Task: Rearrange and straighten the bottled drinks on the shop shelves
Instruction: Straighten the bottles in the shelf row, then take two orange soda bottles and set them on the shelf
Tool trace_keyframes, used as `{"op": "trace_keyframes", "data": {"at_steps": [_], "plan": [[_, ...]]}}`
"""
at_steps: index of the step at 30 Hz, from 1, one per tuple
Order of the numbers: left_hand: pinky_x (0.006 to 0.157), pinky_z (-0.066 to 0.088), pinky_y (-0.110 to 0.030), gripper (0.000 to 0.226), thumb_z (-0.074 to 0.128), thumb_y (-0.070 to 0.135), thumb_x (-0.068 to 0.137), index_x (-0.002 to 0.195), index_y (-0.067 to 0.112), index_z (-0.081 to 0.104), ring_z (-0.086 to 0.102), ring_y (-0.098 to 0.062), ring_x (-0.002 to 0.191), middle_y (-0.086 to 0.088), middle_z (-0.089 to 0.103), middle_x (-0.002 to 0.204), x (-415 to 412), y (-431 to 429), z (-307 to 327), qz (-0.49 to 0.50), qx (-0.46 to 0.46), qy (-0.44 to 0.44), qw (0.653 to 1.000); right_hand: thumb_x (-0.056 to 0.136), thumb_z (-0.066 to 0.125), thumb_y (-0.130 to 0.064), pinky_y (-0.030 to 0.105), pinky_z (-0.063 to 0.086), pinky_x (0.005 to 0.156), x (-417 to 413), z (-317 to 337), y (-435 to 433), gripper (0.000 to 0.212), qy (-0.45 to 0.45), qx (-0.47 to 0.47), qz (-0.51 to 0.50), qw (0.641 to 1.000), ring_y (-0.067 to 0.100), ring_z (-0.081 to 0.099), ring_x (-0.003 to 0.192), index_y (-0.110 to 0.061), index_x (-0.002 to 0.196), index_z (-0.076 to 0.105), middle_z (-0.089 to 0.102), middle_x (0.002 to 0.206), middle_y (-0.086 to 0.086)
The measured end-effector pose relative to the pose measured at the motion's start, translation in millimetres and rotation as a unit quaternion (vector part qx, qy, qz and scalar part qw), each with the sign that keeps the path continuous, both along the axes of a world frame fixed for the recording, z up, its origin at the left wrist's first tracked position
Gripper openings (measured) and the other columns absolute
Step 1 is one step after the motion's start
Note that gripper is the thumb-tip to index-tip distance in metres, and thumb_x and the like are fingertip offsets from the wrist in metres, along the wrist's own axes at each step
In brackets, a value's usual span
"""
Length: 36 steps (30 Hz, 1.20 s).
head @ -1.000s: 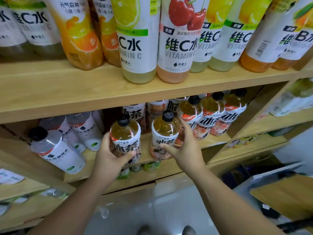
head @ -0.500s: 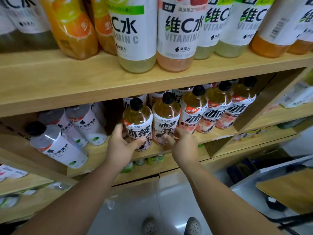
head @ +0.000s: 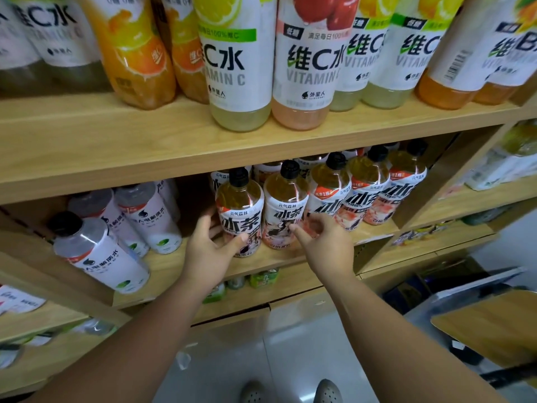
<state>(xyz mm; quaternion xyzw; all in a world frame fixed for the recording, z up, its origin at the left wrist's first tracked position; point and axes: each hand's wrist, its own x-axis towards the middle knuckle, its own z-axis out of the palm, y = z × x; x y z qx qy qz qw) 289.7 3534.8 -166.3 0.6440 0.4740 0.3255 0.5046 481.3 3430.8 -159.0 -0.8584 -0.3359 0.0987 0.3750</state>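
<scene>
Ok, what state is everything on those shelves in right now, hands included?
left hand: grips leftmost tea bottle, which is upright and capped.
right hand: thumb at second tea bottle; grip unclear.
front clear bottle: capped, standing ahead of its row.
pink vitamin bottle: upright, label forward.
orange bottle, upper right: barcode facing out.

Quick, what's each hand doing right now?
Left hand: gripping the leftmost tea bottle.
Right hand: gripping the second tea bottle.

Five front-row tea bottles (head: 286, 199), at least three clear water bottles (head: 100, 251), ten tall vitamin-drink bottles (head: 305, 62) above.
</scene>
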Motion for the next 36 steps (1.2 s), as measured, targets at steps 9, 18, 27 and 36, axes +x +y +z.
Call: {"op": "trace_keyframes", "data": {"at_steps": [9,18,27,36], "plan": [[0.090,0.052,-0.028,0.052,0.080,0.022,0.086,0.122,0.041,0.048,0.055,0.007,0.110,0.018,0.061,0.118,6.8,-3.4,-1.6,0.026,-0.013,-0.015,0.999,0.094,0.071,-0.039,0.034,0.056,0.080,0.5,-3.2,4.6,0.038,0.027,0.018,0.055,0.998,0.017,0.066,0.095,-0.022,0.126,0.064,0.071,0.101,-0.005],[0.094,0.047,-0.032,0.070,0.079,0.030,0.086,0.145,0.030,0.043,0.057,-0.011,0.119,0.009,0.057,0.132,2.1,-30.5,19.8,0.072,0.036,0.016,0.997,0.091,0.072,-0.043,0.036,0.059,0.083,26.1,34.5,-10.4,0.033,-0.006,0.026,0.114,0.993,0.010,0.068,0.092,-0.021,0.115,0.073,0.074,0.099,-0.009],[0.074,0.046,-0.019,0.034,0.076,0.028,0.089,0.121,0.032,0.063,0.063,0.006,0.089,0.008,0.065,0.114,5.2,-73.4,100.0,0.179,0.143,-0.023,0.973,0.091,0.070,-0.044,0.012,0.053,0.075,46.9,119.1,-33.9,0.023,-0.062,0.143,0.236,0.959,-0.007,0.064,0.087,-0.027,0.106,0.073,0.069,0.089,-0.020],[0.077,0.053,-0.020,0.032,0.076,0.017,0.088,0.109,0.035,0.061,0.066,-0.011,0.093,0.007,0.068,0.109,8.0,-100.9,181.4,0.289,0.251,-0.090,0.919,0.085,0.061,-0.060,0.031,0.056,0.078,47.4,184.1,-34.5,0.034,-0.081,0.260,0.364,0.891,0.002,0.066,0.090,-0.032,0.099,0.073,0.070,0.091,-0.021]]}}
